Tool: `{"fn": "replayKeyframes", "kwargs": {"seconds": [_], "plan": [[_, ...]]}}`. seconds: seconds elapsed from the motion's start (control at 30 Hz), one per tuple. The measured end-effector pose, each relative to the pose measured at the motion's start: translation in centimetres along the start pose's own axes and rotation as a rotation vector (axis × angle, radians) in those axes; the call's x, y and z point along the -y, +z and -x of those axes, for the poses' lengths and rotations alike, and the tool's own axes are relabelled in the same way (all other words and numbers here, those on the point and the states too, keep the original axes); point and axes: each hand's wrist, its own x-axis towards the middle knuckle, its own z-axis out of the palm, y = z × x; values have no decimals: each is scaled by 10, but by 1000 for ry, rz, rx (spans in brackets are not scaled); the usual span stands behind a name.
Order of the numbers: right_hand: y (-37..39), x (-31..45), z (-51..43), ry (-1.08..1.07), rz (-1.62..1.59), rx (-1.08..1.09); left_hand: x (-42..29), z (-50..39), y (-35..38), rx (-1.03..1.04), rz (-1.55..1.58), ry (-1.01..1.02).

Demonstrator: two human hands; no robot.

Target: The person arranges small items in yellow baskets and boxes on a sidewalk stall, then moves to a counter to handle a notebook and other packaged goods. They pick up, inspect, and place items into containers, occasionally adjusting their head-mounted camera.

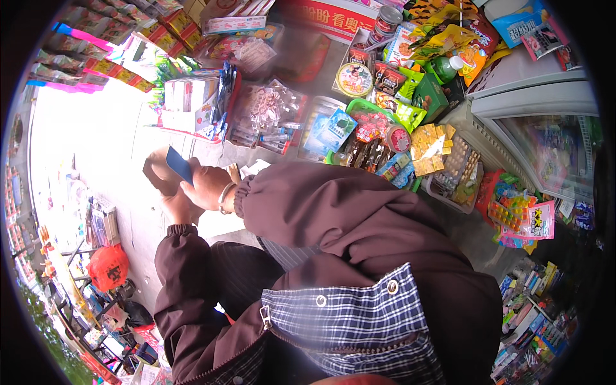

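Observation:
My right hand [209, 185], with a bracelet at the wrist, grips a thin folded piece of card or paper [179, 166], blue on one face. A pale brown face [160, 168] of it turns toward the bright doorway. Just below and touching it, my left hand [177, 204] closes on its lower part; its fingers are partly hidden. Both hands are held together out in front of my knees. Under my right wrist shows a pale sheet [222, 224], partly covered by the hands and sleeves. What it rests on cannot be made out.
A green basket [358, 107] of snacks stands beyond my right sleeve, with a clear tub [450, 190] beside it. Farther right is a glass-doored cabinet [553, 149]. Packets [130, 29] hang at upper left. A red plastic bag [108, 268] hangs by a rack at left.

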Motion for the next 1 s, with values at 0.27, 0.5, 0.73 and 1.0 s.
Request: {"fn": "replayKeyframes", "kwargs": {"seconds": [0.27,0.5,0.73,1.0], "plan": [[14,7,2,51,-314,-146,-3,10,47,191,512,42],[-1,-19,-16,247,-752,-116,-55,53,47,530,-585,460],[-17,-28,-13,293,-1017,125,-24,26,18,159,-75,84],[-20,-28,-3,9,-441,196,48,22,-3,600,-60,-78]]}}
